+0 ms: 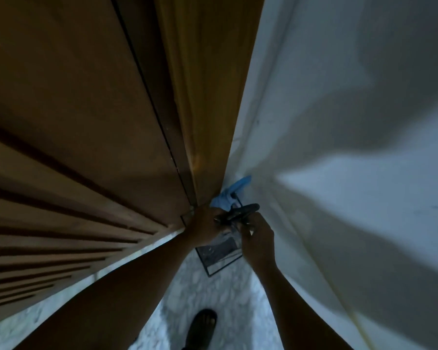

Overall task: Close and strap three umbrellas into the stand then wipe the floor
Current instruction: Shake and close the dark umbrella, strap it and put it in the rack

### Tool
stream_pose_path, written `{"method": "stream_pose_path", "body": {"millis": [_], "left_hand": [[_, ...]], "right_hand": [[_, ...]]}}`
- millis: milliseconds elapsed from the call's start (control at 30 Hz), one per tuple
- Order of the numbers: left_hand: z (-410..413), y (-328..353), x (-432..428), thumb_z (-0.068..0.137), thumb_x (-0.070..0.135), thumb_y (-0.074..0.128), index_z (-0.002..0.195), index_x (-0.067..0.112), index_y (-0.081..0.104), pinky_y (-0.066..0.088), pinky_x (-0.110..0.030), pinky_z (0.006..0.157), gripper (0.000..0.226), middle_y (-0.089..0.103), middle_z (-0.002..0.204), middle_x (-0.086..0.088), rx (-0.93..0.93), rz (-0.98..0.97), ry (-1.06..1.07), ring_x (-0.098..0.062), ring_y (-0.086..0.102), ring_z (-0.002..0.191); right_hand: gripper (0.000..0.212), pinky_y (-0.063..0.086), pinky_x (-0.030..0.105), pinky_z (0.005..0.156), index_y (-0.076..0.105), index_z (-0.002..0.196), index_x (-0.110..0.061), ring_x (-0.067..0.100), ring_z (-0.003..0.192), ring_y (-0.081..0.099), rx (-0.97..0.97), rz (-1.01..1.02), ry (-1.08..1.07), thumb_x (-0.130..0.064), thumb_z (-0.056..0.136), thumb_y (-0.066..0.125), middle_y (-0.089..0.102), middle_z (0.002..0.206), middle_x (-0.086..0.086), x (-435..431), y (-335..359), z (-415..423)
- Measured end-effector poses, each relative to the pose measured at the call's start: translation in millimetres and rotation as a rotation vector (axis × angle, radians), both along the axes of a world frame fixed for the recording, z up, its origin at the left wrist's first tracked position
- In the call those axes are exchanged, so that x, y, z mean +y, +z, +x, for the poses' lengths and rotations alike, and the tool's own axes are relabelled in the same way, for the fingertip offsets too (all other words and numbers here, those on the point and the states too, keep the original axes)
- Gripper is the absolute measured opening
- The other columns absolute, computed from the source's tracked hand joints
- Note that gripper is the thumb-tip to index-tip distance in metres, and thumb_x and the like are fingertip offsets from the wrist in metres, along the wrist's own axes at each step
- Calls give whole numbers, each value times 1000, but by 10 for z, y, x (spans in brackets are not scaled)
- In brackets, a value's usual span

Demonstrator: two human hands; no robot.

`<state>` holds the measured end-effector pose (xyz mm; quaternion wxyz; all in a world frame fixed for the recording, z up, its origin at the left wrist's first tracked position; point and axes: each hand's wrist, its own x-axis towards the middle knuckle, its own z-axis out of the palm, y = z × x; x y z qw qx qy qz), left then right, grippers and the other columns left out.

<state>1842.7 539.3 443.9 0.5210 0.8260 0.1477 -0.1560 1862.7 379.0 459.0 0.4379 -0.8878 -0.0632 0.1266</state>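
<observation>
Umbrella [238, 213]: dark handle uppermost, between the two hands, its visible bar lying crosswise and rising slightly rightward. The rest drops steeply down and away below the grip, so the long axis runs near vertical, tip down inside the black wire stand [214, 267] under the hands. Left hand [204, 227] clenched round the handle's left end. Right hand [258, 239] with fingers curled, pinching the umbrella just under the handle; exact part unclear. Blue cloth [230, 195] just beyond the grip. Wooden door [86, 122] left of it, white wall [352, 122] right. Sandalled foot [202, 327] on the pale floor [213, 291], nearer than the hands.
</observation>
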Motion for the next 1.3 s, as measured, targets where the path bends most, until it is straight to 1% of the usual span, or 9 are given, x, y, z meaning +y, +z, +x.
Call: {"method": "stream_pose_path", "body": {"millis": [133,267,400,533,633,800,967,1100,1300], "left_hand": [[77,-322,54,81,11,75,94,3,71,35,-5,55,16,54,67,8,3,62,-26,2,49,60],[147,-580,94,82,17,74,91,10,73,32,-10,55,11,61,73,3,5,136,-64,-7,53,66],[166,-772,108,81,19,76,81,20,70,37,-11,55,5,64,69,2,21,121,-52,2,53,58],[178,-909,111,82,21,76,84,12,73,46,-17,61,10,71,77,-4,36,101,-5,-10,64,67],[184,-927,125,84,21,73,84,5,73,37,-7,53,16,60,68,3,28,132,-40,3,52,56],[147,-1000,116,85,26,73,70,17,63,35,-9,50,20,56,62,5,41,138,-29,5,50,52],[163,-1004,68,81,27,77,96,5,68,56,-31,73,28,73,92,-8,42,99,59,-16,69,82],[181,-1003,42,80,24,77,101,4,67,56,-31,76,31,70,100,-8,18,143,127,-12,64,86],[86,-971,30,79,20,78,115,4,62,56,-34,87,42,66,111,-9,66,60,185,-16,64,98]], "right_hand": [[15,57,26,74,65,106,-16,6,84,65,67,-15,-4,-10,93,63,71,100,-5,50,-362,78],[15,57,24,73,63,108,-20,2,85,67,136,-25,-24,-17,94,62,72,101,-9,74,-616,133],[19,58,27,76,63,112,-18,3,91,67,166,-39,-21,-14,93,60,72,103,-7,80,-779,144],[22,53,30,80,62,116,-19,10,98,66,195,-80,-50,-16,94,60,71,108,-5,84,-813,183],[24,49,26,79,62,118,-16,14,100,66,199,-118,-44,-16,94,60,71,111,-2,72,-799,193],[21,57,39,82,61,116,-16,18,98,68,226,-137,-59,-17,95,58,71,109,0,84,-825,148],[24,47,26,78,64,118,-15,10,92,64,204,-152,-144,-17,95,58,71,111,1,154,-792,203],[33,49,35,89,58,130,-19,21,108,60,186,-179,-179,-24,97,55,62,120,7,247,-794,230],[62,44,34,97,28,150,-7,24,122,57,269,-90,-213,-17,97,59,60,134,9,316,-525,150]]}}
